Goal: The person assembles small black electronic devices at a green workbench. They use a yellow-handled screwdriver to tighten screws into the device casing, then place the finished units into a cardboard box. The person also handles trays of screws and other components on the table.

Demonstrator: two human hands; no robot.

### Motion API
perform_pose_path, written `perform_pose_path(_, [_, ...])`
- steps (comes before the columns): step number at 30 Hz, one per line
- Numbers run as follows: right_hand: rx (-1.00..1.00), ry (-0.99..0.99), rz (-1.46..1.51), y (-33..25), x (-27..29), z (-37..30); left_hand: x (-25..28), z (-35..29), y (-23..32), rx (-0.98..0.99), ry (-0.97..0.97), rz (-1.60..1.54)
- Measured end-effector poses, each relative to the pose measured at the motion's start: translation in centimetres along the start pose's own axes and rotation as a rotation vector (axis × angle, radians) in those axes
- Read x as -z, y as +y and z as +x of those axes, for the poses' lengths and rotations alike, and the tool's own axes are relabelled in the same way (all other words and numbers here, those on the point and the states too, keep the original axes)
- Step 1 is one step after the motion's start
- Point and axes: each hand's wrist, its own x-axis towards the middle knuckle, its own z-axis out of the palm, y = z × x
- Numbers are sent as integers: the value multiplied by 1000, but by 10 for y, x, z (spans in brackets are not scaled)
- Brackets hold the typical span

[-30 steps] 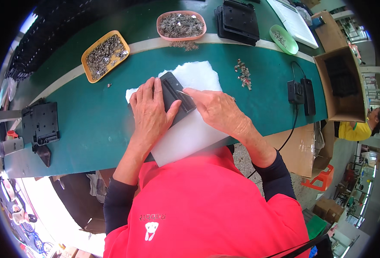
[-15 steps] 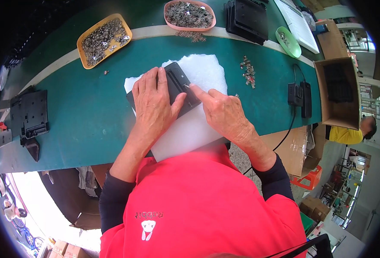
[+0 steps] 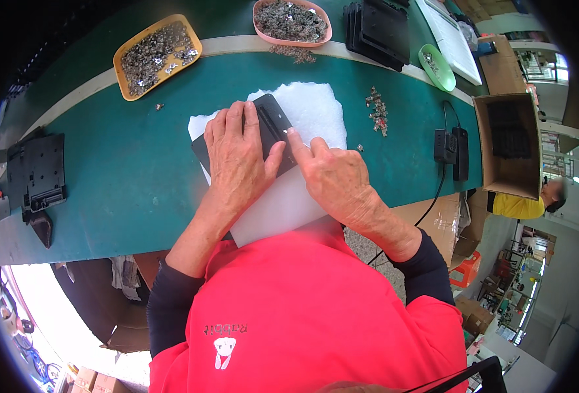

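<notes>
A flat black plastic panel (image 3: 278, 121) with a long slot lies tilted on white foam sheeting (image 3: 315, 105). My left hand (image 3: 240, 147) rests flat on the panel, fingers stretched forward and thumb apart, pressing its left part. At the panel's right edge is my right hand (image 3: 335, 173), its index fingertip near the slot and its other fingers curled. Something thin and pale shows by that fingertip, too small to name. A smooth white sheet (image 3: 273, 213) extends from under the panel toward my body.
Small metal parts fill a yellow tray (image 3: 120, 78), a pink tray (image 3: 256, 29) and a green dish (image 3: 448, 82). Loose ones (image 3: 378, 111) lie to the right. Black panels (image 3: 378, 33) are stacked behind; another black part (image 3: 44, 167) stands left. A power adapter (image 3: 445, 145) and a cardboard box (image 3: 508, 173) are right.
My right hand has shifted slightly left and its index finger has moved a little along the panel's edge. The left hand stays on the panel.
</notes>
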Motion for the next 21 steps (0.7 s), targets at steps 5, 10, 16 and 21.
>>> perform_pose_path(5, [27,-149,-92,-9,21,15,-1,-1,0,-21,6,-34])
perform_pose_path(10, [229,-146,-26,-7,39,30,-2,3,0,-20,30,-19])
perform_pose_path(16, [244,-295,-47,14,56,58,-1,0,-4,0,46,-34])
perform_pose_path(21, [64,-161,58,16,37,48,-1,1,-5,23,63,-46])
